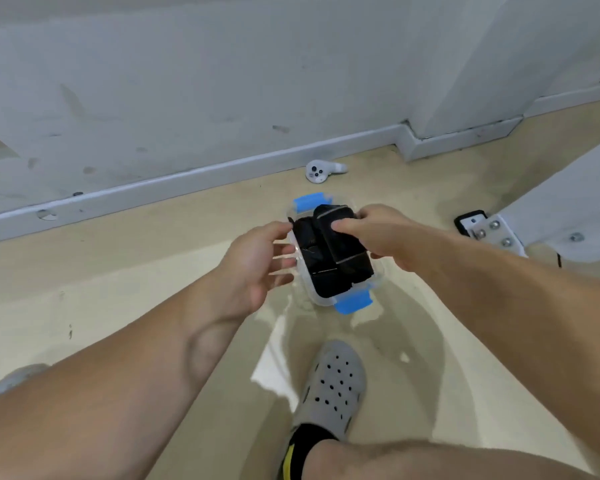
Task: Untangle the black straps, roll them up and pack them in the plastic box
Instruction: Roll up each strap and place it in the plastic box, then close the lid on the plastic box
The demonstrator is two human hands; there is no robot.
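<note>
Clear plastic box (pixel 321 301), rounded-rectangle, thin glossy walls, sits on the floor (pixel 118 289) directly between and under both hands. Blue latch flaps on the short ends: one (pixel 354 303) on the side toward the person, below the right hand; one (pixel 309 201) on the far end, beyond the fingertips.

Right hand (pixel 381 237) grips a rolled strap (pixel 340 237): matte black woven webbing, a fat bundle with thin pale edge lines. The thumb lies on top, the fingers curl round its far side. The bundle is at the box's right half, on or just above the contents; can't tell whether it is fully seated.

More black straps (pixel 309 251), folded and soft-looking, fill the box's left half, just beside the left fingertips.

Left hand (pixel 257 261) is open, palm toward the box, fingers spread and nearly straight, tips at the box's left wall. Contact looks likely, but the clear plastic makes it hard to confirm.

Floor is smooth, beige and slightly reflective. White plastic controller (pixel 321 172) with round buttons lies beyond both hands near the white skirting (pixel 187 178). Grey perforated foam clog (pixel 333 386) sits below the hands, toward the person. White metal bracket (pixel 492 233) with bolts is out past the right hand.
</note>
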